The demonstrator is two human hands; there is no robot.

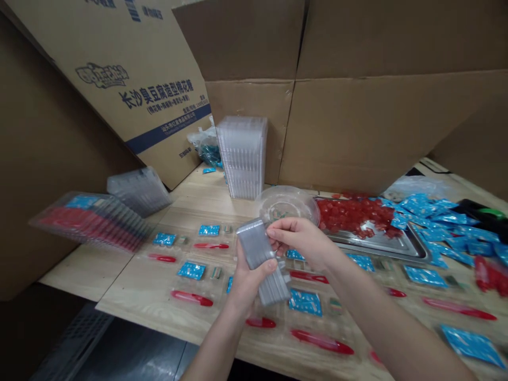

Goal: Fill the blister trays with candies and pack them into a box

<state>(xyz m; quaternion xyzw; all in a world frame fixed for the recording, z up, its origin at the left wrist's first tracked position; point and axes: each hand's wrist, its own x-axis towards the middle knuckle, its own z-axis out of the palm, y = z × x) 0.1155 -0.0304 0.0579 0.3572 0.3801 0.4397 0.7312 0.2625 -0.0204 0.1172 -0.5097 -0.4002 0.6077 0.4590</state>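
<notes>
Steel tray (pixel 392 245), two o'clock: red pieces (pixel 345 215)
Grey plastic stack (pixel 254 242): left fingers (pixel 265 269) clasp it; right fingers (pixel 282 226), one o'clock, grip unclear

- A pale wooden table (pixel 127 286) carries everything, a seam crossing its left part.
- Shallow clear trays (pixel 202 284) lie in rows across the front, loaded with blue packets and red pieces.
- At the left, a filled stack (pixel 95 219) leans over beside an unfilled stack (pixel 137 190).
- A tall clear stack (pixel 242 159) stands upright at the back, near a plastic bag (pixel 208 145).
- A round clear container (pixel 288 203) sits just beside a metal tray (pixel 415 250).
- Rightmost lie heaped blue sachets (pixel 456 222) and blurred red items, possibly more pieces.
</notes>
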